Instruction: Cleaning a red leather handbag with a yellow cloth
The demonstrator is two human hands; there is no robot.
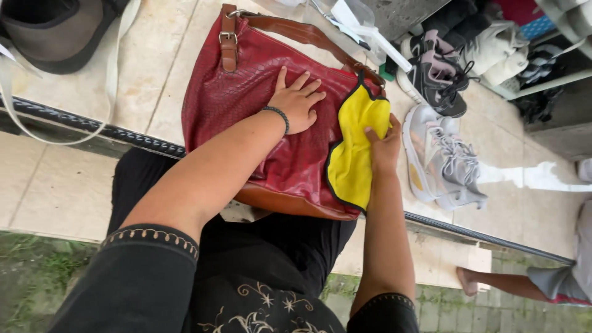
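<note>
Red handbag point(246, 105), of a scaly embossed leather with a tan base and tan buckled strap point(229, 38), lies flat on its side across the person's lap and the edge of a pale tiled floor point(148, 61). Its long axis runs from the strap end, up and away from the person, down to the tan bottom edge nearest the body, tilted a little to the right. Left hand point(297, 102) rests palm down on the middle of the bag, fingers spread and flat, gripping nothing; a dark beaded bracelet point(279, 116) circles the wrist, and the forearm reaches in diagonally from lower left. Right hand point(383, 145) presses a yellow cloth point(356, 151) with dark edging against the bag's right side, fingers curled onto the cloth, forearm coming almost straight up from below. Just right of the bag lie a grey sneaker point(441, 160) and, farther up, dark sneakers point(439, 74).
</note>
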